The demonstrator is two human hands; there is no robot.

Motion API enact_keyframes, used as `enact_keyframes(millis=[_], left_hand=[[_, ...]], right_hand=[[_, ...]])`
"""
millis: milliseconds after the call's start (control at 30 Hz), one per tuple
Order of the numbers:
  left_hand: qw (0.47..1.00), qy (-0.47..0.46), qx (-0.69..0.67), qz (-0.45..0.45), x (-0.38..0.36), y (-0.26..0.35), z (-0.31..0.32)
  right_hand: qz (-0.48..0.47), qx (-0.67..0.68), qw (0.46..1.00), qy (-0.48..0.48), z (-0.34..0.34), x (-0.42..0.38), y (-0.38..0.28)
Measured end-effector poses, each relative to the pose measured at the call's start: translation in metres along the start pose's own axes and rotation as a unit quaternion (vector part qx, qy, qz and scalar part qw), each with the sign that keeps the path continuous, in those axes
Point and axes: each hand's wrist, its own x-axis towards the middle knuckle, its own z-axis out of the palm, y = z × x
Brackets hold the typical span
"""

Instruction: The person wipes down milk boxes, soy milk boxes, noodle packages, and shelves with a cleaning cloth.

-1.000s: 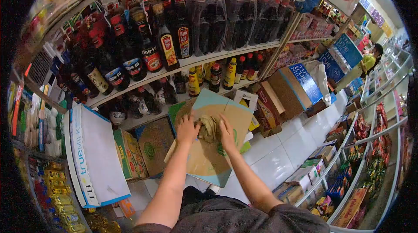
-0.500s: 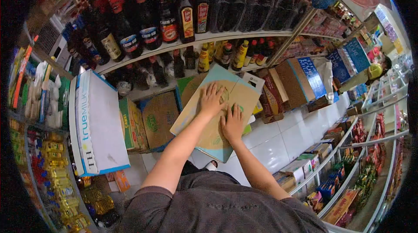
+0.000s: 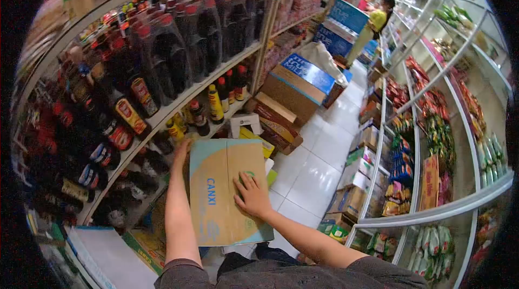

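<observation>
A brown cardboard box [image 3: 216, 224] with pale blue corners and the blue word CANXI lies in front of me, above the floor. My left hand [image 3: 183, 153] is curled at the box's far left corner, its fingers partly hidden along the edge. Flat on the box's top, my right hand [image 3: 252, 196] spreads its fingers near a green mark. Just beyond the box stand a white-and-grey carton [image 3: 246, 124] and yellow packaging [image 3: 267, 148].
Shelves of dark sauce bottles [image 3: 167, 56] rise at the left. A blue-and-brown milk carton [image 3: 296, 89] stands on the tiled floor [image 3: 303, 175] ahead. Glass-fronted shelves [image 3: 432, 210] with packets line the right. A person in yellow [image 3: 377, 20] stands far down the aisle.
My view has swung right along the aisle, and the box now sits straighter. My left hand has gone from the box's top to its far left corner; the right still rests on top.
</observation>
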Motion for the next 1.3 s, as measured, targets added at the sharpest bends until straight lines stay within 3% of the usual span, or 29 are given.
enact_keyframes(millis=[233,400,533,733,900,933,967,1033,1100,1133,1167,1233,1267,1300], left_hand=[[0.997,0.021,-0.041,-0.054,-0.043,-0.096,-0.012],[0.992,0.019,-0.016,-0.125,-0.118,-0.122,-0.017],[0.982,0.025,0.027,-0.184,-0.174,-0.094,-0.024],[0.987,-0.085,0.092,-0.105,-0.105,-0.038,-0.012],[0.986,-0.090,-0.071,-0.120,-0.066,-0.154,-0.015],[0.999,-0.037,0.002,0.005,-0.118,-0.097,-0.009],[0.999,-0.037,0.006,0.004,-0.128,-0.119,-0.015],[0.980,-0.077,-0.154,-0.098,-0.154,-0.192,-0.032],[0.978,-0.065,-0.169,-0.107,-0.224,-0.173,-0.034],[0.979,-0.066,-0.159,-0.113,-0.224,-0.225,-0.042],[0.981,0.096,-0.094,-0.140,-0.275,-0.164,-0.022],[0.969,0.064,-0.229,-0.074,-0.304,-0.175,-0.018],[0.973,0.166,-0.142,-0.072,-0.321,-0.175,-0.011],[0.973,0.164,-0.143,-0.071,-0.333,-0.160,-0.002]], right_hand=[[0.007,0.017,1.000,-0.002,0.000,0.000,-0.001],[0.009,0.019,1.000,-0.014,0.001,-0.001,-0.001],[0.007,0.014,1.000,-0.008,0.001,-0.001,-0.001],[0.005,0.013,1.000,-0.009,0.005,-0.003,0.000],[0.002,0.020,1.000,0.003,0.003,-0.003,-0.001],[0.002,0.020,1.000,0.009,0.004,-0.004,-0.001],[0.005,0.023,1.000,0.013,0.005,-0.006,-0.003],[0.006,0.018,1.000,0.001,0.001,-0.006,-0.006],[0.005,0.015,1.000,-0.016,0.001,-0.005,-0.007],[0.002,0.016,1.000,-0.004,0.003,-0.005,-0.005],[0.001,0.018,1.000,0.009,0.006,-0.007,-0.005],[0.002,0.025,1.000,0.018,0.006,-0.008,-0.006],[-0.005,0.016,0.999,0.034,0.008,-0.007,-0.005],[-0.013,0.005,0.999,0.050,0.011,-0.007,-0.002]])
